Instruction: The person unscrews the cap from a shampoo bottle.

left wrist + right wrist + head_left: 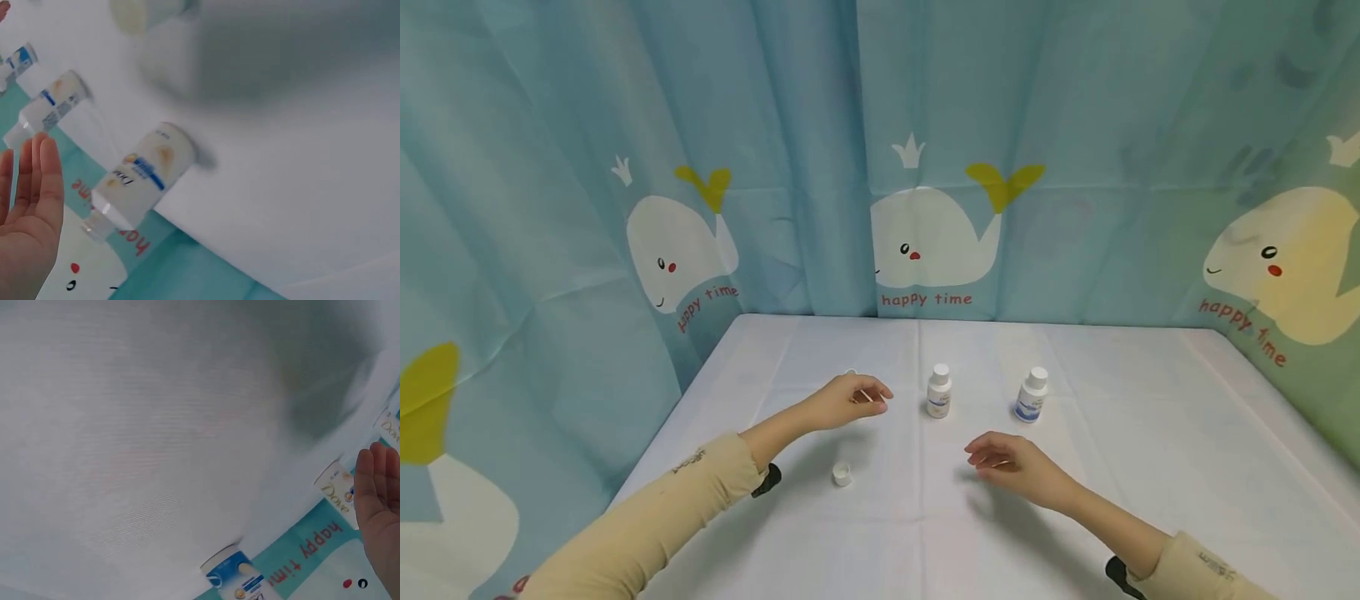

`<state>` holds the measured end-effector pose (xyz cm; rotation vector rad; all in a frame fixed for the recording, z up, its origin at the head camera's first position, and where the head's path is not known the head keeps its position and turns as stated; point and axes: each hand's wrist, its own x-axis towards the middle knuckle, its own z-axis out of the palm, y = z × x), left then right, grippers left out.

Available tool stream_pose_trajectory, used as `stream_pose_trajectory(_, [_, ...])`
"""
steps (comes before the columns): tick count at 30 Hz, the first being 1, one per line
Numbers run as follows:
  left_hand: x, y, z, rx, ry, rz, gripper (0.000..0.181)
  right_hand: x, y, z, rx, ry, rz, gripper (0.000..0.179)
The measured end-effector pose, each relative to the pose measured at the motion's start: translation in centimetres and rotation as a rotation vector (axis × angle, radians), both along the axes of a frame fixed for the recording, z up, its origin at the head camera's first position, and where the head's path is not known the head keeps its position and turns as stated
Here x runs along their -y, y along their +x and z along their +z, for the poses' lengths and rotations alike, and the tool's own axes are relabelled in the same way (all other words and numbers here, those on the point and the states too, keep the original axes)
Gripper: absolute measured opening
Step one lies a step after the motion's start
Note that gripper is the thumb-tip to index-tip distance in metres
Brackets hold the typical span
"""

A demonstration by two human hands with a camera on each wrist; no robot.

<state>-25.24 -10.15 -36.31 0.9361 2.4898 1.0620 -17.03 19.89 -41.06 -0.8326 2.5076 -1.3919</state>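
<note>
My left hand (847, 402) hovers over the left part of the table with nothing in its grasp. Behind it, mostly hidden in the head view, stands a white Dove bottle (147, 175), its bare neck showing in the left wrist view. A small white cap (842, 474) lies on the table in front of that hand. My right hand (1018, 471) is held above the table, fingers loosely bent and holding nothing. Beyond the hands are a middle white bottle (938, 392) with its cap on and a right capped bottle (1032, 395) with a blue label band.
A white cloth covers the table (1150, 433). Around its back and sides hangs a blue curtain (805, 167) printed with whales. Dark wrist straps (767, 481) show at the cuffs of the beige sleeves.
</note>
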Motion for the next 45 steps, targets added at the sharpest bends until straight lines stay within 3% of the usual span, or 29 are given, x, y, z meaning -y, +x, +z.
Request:
stream_pose_trajectory(5, [-1.2,-0.3,0.8,0.003,-0.012,0.022,0.026,-1.0,0.2,0.1,-0.017,-0.002,-0.02,0.026])
stream_pose_trajectory(9, [-2.1,-0.7,1.0,-0.013,0.026,0.055,0.026,-1.7,0.0,0.3,-0.074,0.0,-0.037,0.029])
stream_pose_trajectory(14, [-2.9,-1.1,1.2,-0.051,0.12,0.14,0.024,-2.0,-0.9,0.5,-0.119,-0.019,-0.089,0.032])
stream_pose_trajectory(19, [-3.8,-1.7,1.2,-0.047,0.251,0.216,0.025,-2.0,-1.9,0.6,-0.145,-0.037,-0.168,0.032])
stream_pose_trajectory(27, [-5.3,-2.7,0.6,-0.03,0.348,0.213,0.027,-1.8,-3.4,0.9,-0.12,-0.042,-0.234,0.034])
stream_pose_trajectory(34, [-6.3,-3.0,0.3,-0.005,0.362,0.225,0.029,-0.9,-4.6,0.4,-0.13,-0.072,-0.243,0.034])
stream_pose_trajectory(45, [-8.3,-3.9,-0.6,0.001,0.296,0.259,0.028,0.6,-6.8,-0.5,-0.146,-0.037,-0.286,0.033])
